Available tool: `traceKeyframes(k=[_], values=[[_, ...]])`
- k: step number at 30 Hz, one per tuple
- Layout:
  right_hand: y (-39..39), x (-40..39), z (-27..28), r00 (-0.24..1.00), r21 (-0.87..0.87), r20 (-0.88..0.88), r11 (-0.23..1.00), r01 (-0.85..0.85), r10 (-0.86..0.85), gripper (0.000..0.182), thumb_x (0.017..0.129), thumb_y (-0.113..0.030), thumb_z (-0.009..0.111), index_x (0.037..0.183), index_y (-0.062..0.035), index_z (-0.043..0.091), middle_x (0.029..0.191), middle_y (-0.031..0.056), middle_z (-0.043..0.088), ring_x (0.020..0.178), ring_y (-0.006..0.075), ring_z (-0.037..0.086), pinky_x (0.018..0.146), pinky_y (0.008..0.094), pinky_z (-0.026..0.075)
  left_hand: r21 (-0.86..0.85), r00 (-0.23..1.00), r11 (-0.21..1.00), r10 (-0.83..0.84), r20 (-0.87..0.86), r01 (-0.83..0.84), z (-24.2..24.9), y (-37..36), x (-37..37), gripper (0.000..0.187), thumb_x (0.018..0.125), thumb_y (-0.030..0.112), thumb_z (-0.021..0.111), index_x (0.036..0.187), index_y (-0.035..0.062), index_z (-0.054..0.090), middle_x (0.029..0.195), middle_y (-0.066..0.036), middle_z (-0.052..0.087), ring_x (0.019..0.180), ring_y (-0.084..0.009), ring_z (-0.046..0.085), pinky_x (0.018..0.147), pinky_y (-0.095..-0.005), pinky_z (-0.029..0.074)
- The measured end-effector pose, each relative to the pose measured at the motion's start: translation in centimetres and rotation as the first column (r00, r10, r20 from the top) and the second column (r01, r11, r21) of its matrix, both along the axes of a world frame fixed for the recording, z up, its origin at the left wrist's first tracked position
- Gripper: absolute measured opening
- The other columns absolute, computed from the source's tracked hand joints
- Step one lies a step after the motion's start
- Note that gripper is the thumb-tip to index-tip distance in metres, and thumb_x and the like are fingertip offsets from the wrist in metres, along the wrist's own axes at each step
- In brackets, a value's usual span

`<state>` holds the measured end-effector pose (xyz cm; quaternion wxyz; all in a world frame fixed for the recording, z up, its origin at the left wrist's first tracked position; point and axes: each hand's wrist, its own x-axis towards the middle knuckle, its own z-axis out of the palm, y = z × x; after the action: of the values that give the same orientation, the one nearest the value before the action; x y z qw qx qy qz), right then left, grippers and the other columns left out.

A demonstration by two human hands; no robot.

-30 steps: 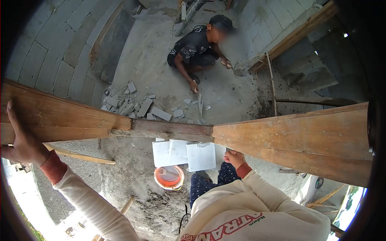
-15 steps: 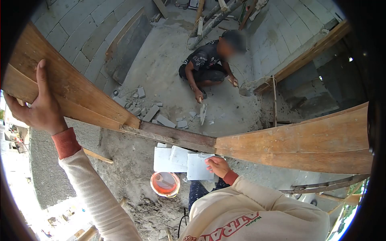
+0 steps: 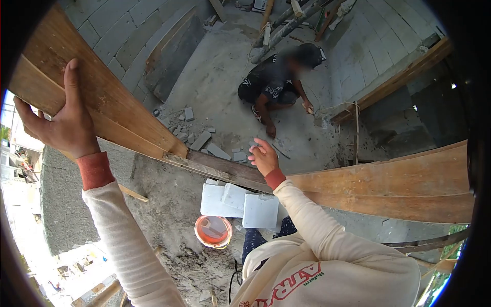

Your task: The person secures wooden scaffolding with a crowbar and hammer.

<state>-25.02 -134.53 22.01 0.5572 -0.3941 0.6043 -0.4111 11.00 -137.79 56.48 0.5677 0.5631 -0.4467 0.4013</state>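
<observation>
My left hand (image 3: 66, 115) grips the left upright of a wooden frame (image 3: 120, 115), thumb laid along its face and the other fingers at its outer edge. My right hand (image 3: 263, 157) is raised above the frame's lower crosspiece (image 3: 217, 171), reaching past it. Its fingers are a little bent and apart, with nothing seen in them. Below, several white blocks (image 3: 261, 211) lie side by side against the crosspiece. Beside them stands an orange-rimmed bucket (image 3: 213, 239) with a tool and greyish contents inside.
Beyond the frame, a co-worker (image 3: 271, 82) squats on the concrete floor, one hand low near a trowel-like tool. Broken block pieces (image 3: 202, 139) litter the floor behind the crosspiece. The frame's right upright (image 3: 388, 192) stretches along my right side. Block walls (image 3: 123, 36) enclose the room.
My right hand has lifted off the white blocks and moved forward over the crosspiece. My left hand keeps its grip. The co-worker has leaned lower, and the view has shifted slightly.
</observation>
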Motion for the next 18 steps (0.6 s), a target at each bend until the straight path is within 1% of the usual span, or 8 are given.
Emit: traceKeyframes(k=[2, 4, 5, 8, 9, 12, 17, 18], values=[[2.2, -0.4, -4.1, 0.994, 0.135, -0.088, 0.989, -0.057, 0.069, 0.051, 0.093, -0.023, 0.064, 0.138, -0.0029, 0.052, 0.107, 0.0139, 0.072, 0.086, 0.0247, 0.073, 0.074, 0.033, 0.058, 0.01, 0.998, 0.998, 0.067, 0.008, -0.067, -0.1, 0.1, 0.4, 0.102, 0.069, 0.047, 0.091, 0.142, -0.0046, 0.043, 0.135, -0.02, 0.046, 0.125, -0.029, 0.051, 0.105, -0.0443, 0.048], [4.6, -0.7, -7.3, 0.887, 0.182, -0.391, 0.965, -0.188, 0.247, 0.057, 0.091, -0.028, 0.066, 0.14, -0.0042, 0.051, 0.117, 0.0176, 0.069, 0.104, 0.031, 0.068, 0.088, 0.038, 0.054, 0.023, 0.994, 0.994, 0.105, 0.017, -0.106, -0.2, 0.5, 0.3, 0.106, 0.068, 0.051, 0.092, 0.144, -0.0042, 0.042, 0.136, -0.02, 0.044, 0.128, -0.0298, 0.049, 0.106, -0.0453, 0.046], [5.9, -1.2, -8.8, 0.786, 0.215, -0.528, 0.946, -0.24, 0.32, 0.06, 0.089, -0.03, 0.066, 0.141, -0.0048, 0.051, 0.121, 0.0194, 0.068, 0.113, 0.0342, 0.065, 0.095, 0.0404, 0.053, 0.069, 0.999, 0.997, 0.018, -0.032, -0.016, -0.1, 0.7, 0.3, 0.117, 0.066, 0.056, 0.091, 0.149, -0.0038, 0.035, 0.14, -0.021, 0.036, 0.135, -0.0329, 0.04, 0.111, -0.0467, 0.041], [9.1, -2.9, -13.7, 0.418, 0.325, -0.766, 0.855, -0.404, 0.488, 0.066, 0.087, -0.032, 0.064, 0.146, -0.0078, 0.046, 0.142, 0.0229, 0.053, 0.136, 0.039, 0.046, 0.112, 0.0456, 0.039, 0.042, 0.999, 0.998, 0.045, -0.02, -0.044, -0.1, 0.6, 0.2, 0.117, 0.066, 0.055, 0.091, 0.149, -0.0038, 0.035, 0.139, -0.021, 0.038, 0.133, -0.0335, 0.042, 0.109, -0.046, 0.042], [9.9, -3.5, -13.9, 0.417, 0.42, -0.71, 0.817, -0.396, 0.567, 0.072, 0.088, -0.034, 0.063, 0.15, -0.0046, 0.04, 0.153, 0.0263, 0.039, 0.143, 0.0415, 0.035, 0.12, 0.0439, 0.029, 0.046, 0.998, 0.997, 0.059, -0.011, -0.058, -0.1, 0.6, 0.2, 0.117, 0.065, 0.056, 0.091, 0.149, -0.0038, 0.035, 0.138, -0.022, 0.038, 0.132, -0.0337, 0.042, 0.109, -0.046, 0.042], [11.7, -4.8, -14.4, 0.265, 0.488, -0.731, 0.754, -0.441, 0.628, 0.073, 0.087, -0.034, 0.063, 0.15, -0.0035, 0.04, 0.153, 0.0271, 0.039, 0.144, 0.0413, 0.034, 0.121, 0.043, 0.028, 0.039, 0.999, 0.998, 0.046, -0.014, -0.046, -0.2, 0.6, 0.4, 0.117, 0.065, 0.056, 0.092, 0.148, -0.0041, 0.035, 0.137, -0.022, 0.038, 0.131, -0.0343, 0.043, 0.109, -0.046, 0.042], [12.7, -5.7, -15.7, 0.165, 0.539, -0.701, 0.667, -0.514, 0.694, 0.07, 0.089, -0.029, 0.061, 0.151, -0.0059, 0.038, 0.154, 0.0214, 0.04, 0.146, 0.0387, 0.033, 0.12, 0.0456, 0.029, 0.012, 0.993, 0.995, 0.1, 0.061, -0.1, -0.3, 0.5, 1.1, 0.116, 0.063, 0.056, 0.092, 0.145, -0.0049, 0.037, 0.132, -0.024, 0.043, 0.126, -0.0375, 0.046, 0.108, -0.0461, 0.042], [12.7, -5.4, -14.1, 0.206, 0.51, -0.692, 0.67, -0.539, 0.692, 0.069, 0.088, -0.029, 0.062, 0.148, -0.0031, 0.041, 0.15, 0.0231, 0.044, 0.144, 0.0374, 0.036, 0.12, 0.0433, 0.029, 0.013, 1.0, 1.0, 0.023, 0.003, -0.023, -0.3, 0.8, 0.5, 0.114, 0.063, 0.059, 0.09, 0.143, -0.0042, 0.039, 0.13, -0.024, 0.044, 0.127, -0.0375, 0.044, 0.108, -0.046, 0.041]])
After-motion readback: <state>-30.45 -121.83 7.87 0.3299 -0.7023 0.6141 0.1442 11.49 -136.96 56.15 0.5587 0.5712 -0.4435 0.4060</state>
